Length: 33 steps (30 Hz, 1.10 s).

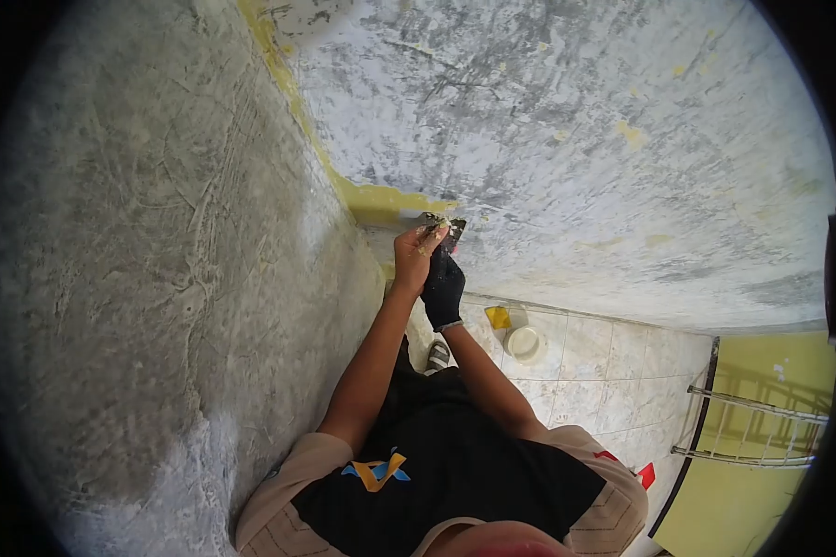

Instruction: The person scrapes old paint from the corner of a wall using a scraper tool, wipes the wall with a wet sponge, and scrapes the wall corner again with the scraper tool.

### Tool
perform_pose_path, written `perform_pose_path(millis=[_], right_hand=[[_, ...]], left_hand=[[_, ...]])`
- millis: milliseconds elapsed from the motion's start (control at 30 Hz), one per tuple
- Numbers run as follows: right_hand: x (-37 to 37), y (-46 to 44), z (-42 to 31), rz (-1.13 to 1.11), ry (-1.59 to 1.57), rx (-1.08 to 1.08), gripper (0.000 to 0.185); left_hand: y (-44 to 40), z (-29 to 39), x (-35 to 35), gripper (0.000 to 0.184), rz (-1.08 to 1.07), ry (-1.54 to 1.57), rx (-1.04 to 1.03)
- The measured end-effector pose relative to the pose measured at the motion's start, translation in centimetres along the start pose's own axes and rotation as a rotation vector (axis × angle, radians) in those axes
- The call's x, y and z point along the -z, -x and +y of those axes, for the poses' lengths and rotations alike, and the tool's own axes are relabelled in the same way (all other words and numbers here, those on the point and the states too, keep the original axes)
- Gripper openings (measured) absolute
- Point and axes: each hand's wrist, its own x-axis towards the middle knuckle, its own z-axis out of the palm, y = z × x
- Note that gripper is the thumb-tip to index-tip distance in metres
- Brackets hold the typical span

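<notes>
My right hand (pixel 444 290), in a black glove, is wrapped round a scraper whose dark blade (pixel 458 232) points up toward the wall. Pale flakes (pixel 443 223) cling to the blade and to the fingertips beside it. My bare left hand (pixel 412 260) is closed with its fingers against the blade; whether it grips the blade or only the flakes is too small to make out. Just beyond both hands, a strip of yellow paint (pixel 381 200) remains on the grey, scraped wall (pixel 548 130).
A bare grey wall (pixel 186 241) stands close on the left and meets the scraped wall in a corner. On the tiled floor (pixel 581 357) are a white bucket (pixel 526 344) and a yellow piece (pixel 498 317). A metal ladder (pixel 757 432) is at the lower right by a yellow wall (pixel 729 501).
</notes>
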Motion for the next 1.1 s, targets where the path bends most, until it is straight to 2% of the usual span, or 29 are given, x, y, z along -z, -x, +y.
perform_pose_path(millis=[67,200,267,333,367,433,467,633,867,933,1100], right_hand=[[0.5,-0.8,-1.1,0.0,-0.029,-0.021,0.033],[1.9,-1.3,-2.2,-0.083,-0.019,-0.084,0.033],[1.8,-1.3,-0.8,-0.052,-0.07,-0.094,0.033],[1.8,-1.0,-0.3,-0.072,0.114,0.109,0.033],[1.7,-0.8,-0.6,-0.073,0.111,0.104,0.033],[1.9,-0.8,-1.0,-0.084,-0.069,-0.109,0.032],[2.1,-1.0,-1.0,-0.083,-0.065,-0.114,0.032],[4.0,-2.3,-1.9,-0.15,0.149,-0.012,0.029],[5.3,-2.6,-2.1,-0.196,0.222,-0.006,0.029],[5.5,-2.8,-2.1,-0.211,0.268,0.105,0.029],[7.7,-3.7,-3.5,-0.21,0.251,-0.004,0.03]], left_hand=[[-0.4,-0.5,-0.1,0.012,0.057,-0.006,-0.03],[0.0,0.6,-0.6,0.014,0.032,0.062,0.014],[0.0,0.5,-0.8,0.016,0.028,0.111,0.061],[0.1,0.7,-1.0,0.017,0.055,0.107,0.044],[0.2,0.8,-1.0,0.015,0.054,0.101,0.043],[0.3,0.8,-1.2,0.014,0.051,0.101,0.049],[0.3,0.8,-1.3,0.015,0.056,0.103,0.059],[0.3,0.5,-1.9,0.016,0.084,0.196,0.083],[0.7,0.6,-2.5,0.014,0.083,0.277,0.094],[0.6,0.4,-2.7,0.014,0.077,0.263,0.091],[0.7,-0.9,-3.0,0.021,0.086,0.398,0.201]])
